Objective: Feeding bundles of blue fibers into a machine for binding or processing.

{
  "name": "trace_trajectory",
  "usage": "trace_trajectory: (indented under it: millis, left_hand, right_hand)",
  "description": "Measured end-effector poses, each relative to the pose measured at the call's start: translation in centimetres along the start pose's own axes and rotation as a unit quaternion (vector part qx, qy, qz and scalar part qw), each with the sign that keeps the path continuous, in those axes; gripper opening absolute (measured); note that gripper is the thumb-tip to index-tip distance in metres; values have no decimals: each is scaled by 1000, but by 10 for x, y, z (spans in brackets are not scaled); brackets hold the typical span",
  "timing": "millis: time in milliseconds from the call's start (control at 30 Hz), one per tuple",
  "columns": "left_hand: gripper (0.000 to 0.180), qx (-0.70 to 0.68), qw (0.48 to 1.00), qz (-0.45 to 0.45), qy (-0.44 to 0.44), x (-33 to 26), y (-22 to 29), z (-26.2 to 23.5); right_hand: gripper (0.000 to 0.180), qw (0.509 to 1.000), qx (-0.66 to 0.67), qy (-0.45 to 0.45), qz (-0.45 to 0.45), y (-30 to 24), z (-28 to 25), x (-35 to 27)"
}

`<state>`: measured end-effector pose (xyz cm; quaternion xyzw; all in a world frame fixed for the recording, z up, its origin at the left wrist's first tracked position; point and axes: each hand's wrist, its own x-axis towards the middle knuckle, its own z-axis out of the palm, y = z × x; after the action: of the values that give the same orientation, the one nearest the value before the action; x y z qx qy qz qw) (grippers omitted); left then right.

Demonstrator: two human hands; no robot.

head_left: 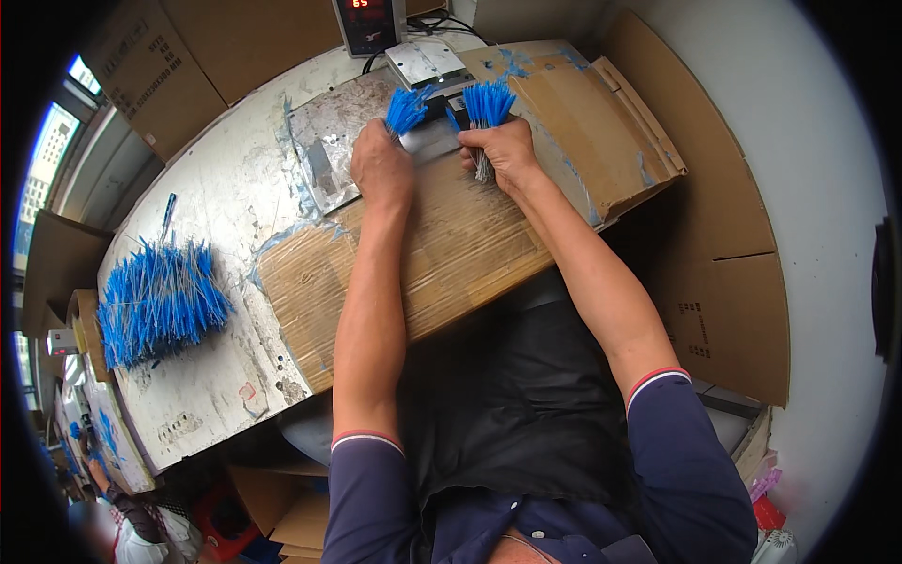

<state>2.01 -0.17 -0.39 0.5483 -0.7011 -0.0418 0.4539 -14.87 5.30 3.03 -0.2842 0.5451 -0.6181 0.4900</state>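
Both of my hands are over the far part of the worktable, each closed around a bundle of thin pale wires with blue ends. My left hand point(382, 169) grips the left bundle of blue-tipped wires point(407, 111), its blue ends pointing up and away. A short gap to the right, my right hand point(507, 150) pinches the other bundle of blue-tipped wires point(489, 101) upright, its pale ends showing below my fingers. Just beyond and between the hands stands a small metal machine point(427, 66) with a dark block on its near side.
A large heap of blue-tipped wires point(162, 301) lies on the white tabletop point(225, 367) at left, beside a pen point(169, 211). Cardboard point(451, 240) covers the table's front. A box point(583, 122) sits at right. A red-digit display point(369, 28) stands behind. Another person point(141, 517) works at lower left.
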Motion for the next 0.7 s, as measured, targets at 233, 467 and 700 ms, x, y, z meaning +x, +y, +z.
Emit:
trace_trajectory:
  millis: [233, 467, 700]
  left_hand:
    - [17, -10, 999, -38, 1, 1, 3, -3]
    - [19, -31, 998, -52, 0, 1, 2, -2]
    - [19, -35, 999, -21, 8, 0, 3, -1]
  right_hand:
    - [10, 995, -73, 69, -15, 2, 11, 16]
    - [9, 993, -73, 89, -8, 2, 18, 21]
    - [9, 994, -60, 93, 0, -2, 23, 20]
